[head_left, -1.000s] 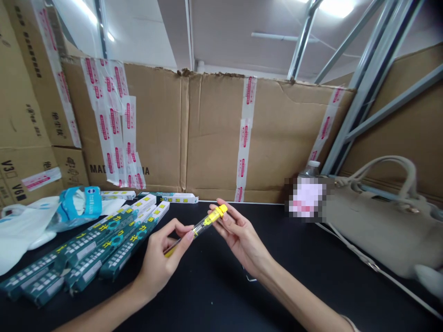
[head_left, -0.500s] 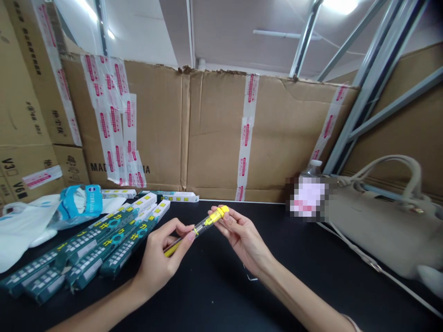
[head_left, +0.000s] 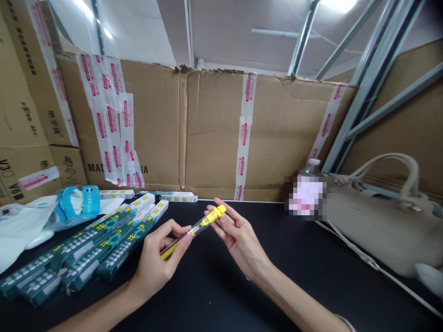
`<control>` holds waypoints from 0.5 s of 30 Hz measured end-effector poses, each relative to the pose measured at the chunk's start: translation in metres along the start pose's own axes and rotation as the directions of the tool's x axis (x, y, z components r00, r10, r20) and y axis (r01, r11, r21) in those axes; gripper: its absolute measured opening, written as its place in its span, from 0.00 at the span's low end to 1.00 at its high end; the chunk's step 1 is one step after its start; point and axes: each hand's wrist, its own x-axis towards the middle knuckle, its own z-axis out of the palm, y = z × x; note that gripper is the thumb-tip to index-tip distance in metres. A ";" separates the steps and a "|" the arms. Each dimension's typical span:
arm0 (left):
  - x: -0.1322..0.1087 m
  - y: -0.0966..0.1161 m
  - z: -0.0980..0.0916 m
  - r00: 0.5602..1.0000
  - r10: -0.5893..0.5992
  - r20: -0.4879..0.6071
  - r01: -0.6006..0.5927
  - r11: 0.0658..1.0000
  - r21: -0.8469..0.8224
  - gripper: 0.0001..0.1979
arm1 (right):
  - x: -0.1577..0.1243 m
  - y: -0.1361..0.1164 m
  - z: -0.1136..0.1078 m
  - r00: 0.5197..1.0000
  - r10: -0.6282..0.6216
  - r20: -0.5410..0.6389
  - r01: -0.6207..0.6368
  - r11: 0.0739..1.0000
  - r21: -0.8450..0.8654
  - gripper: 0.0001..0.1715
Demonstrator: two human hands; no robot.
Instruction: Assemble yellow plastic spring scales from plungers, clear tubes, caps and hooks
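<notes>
A clear tube with a yellow cap and yellow parts point(head_left: 204, 223) is held at a slant above the black table point(head_left: 221, 295), its capped end up and to the right. Thumb and fingers of my left hand point(head_left: 161, 253) pinch its lower part. Around the yellow cap, my right hand point(head_left: 238, 230) has its thumb and fingertips against the tube's upper end, with the index finger raised. Left of my hands lie several long green and white boxes point(head_left: 133, 235) in a slanted pile.
Blue and white plastic packaging point(head_left: 79, 202) sits at the left. More slim boxes point(head_left: 176, 197) lie along the cardboard wall point(head_left: 214, 138). A clear bottle point(head_left: 311, 167) and a beige handbag point(head_left: 374, 221) with a trailing strap stand at the right.
The fingers of my right hand have loosened and spread a little at the capped end. The tube has shifted slightly left, still in my left hand.
</notes>
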 end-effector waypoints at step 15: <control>-0.002 -0.005 0.001 0.995 0.098 -0.019 -0.095 0.988 0.124 0.07 | 0.000 0.002 0.001 0.998 0.026 -0.056 -0.023 0.998 0.055 0.12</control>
